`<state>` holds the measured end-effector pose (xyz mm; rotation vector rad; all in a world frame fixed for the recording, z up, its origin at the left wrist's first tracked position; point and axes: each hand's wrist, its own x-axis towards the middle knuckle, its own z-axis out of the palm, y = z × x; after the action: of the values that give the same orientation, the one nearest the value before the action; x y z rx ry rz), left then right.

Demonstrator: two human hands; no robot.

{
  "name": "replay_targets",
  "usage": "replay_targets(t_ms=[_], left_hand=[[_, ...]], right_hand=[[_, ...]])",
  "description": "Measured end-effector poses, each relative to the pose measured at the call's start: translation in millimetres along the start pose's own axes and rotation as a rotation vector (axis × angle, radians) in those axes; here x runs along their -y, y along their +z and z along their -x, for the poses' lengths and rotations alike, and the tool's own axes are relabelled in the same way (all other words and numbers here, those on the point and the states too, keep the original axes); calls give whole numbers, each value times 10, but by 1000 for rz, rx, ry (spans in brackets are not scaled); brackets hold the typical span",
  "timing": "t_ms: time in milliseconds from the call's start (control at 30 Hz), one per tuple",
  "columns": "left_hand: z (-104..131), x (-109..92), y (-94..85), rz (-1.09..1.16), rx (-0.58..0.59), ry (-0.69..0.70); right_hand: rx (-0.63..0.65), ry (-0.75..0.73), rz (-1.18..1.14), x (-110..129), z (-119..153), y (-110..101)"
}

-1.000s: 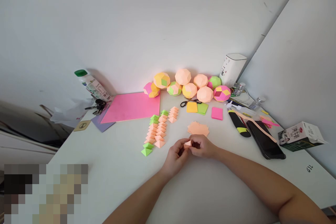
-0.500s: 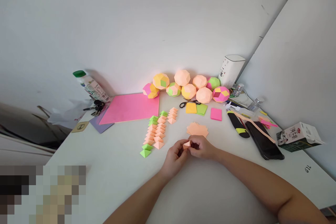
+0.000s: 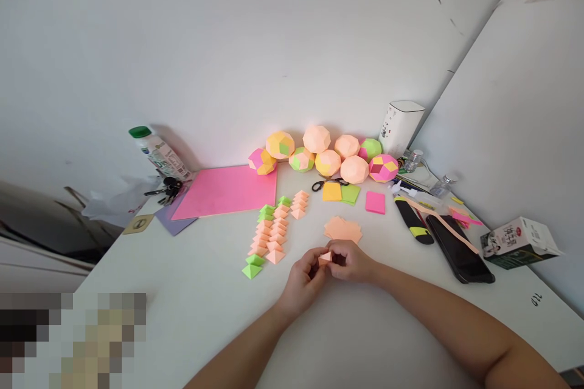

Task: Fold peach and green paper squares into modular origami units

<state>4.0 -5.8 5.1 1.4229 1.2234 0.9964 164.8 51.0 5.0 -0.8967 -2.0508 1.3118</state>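
A small folded peach paper piece (image 3: 325,258) is pinched between my left hand (image 3: 305,279) and my right hand (image 3: 353,262), both closed on it with fingertips nearly touching. Just beyond my right hand lie flat peach sheets (image 3: 342,229). To the left of my hands run rows of folded peach pieces (image 3: 278,230), with green folded pieces (image 3: 252,270) at the near end. Behind the sheets are yellow (image 3: 332,192), green (image 3: 350,194) and pink (image 3: 375,202) paper squares. Black scissors (image 3: 317,185) lie partly under the yellow ones.
Several paper balls (image 3: 354,169) line the wall. A pink board (image 3: 228,190), keys (image 3: 171,187) and a bottle (image 3: 159,152) stand left. At the right are a white container (image 3: 401,127), a cutter (image 3: 414,222), a phone (image 3: 456,249) and a carton (image 3: 517,243).
The whole view has shifted slightly, so things on the table appear a little lower. Both hands still hold the peach piece, which is turned slightly.
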Motion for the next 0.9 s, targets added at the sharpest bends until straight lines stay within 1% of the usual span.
replay_targets(t_ms=[300,567,900], left_hand=[[5,-42,0,38,5,2],[2,-60,-15,122,-27,-82],[6,-56,-25,227,-61,-119]], right_hand=[[16,8,-3,-4,15,4],[-34,21,-74,17,4,-13],[-55,70,-144,75,7,-31]])
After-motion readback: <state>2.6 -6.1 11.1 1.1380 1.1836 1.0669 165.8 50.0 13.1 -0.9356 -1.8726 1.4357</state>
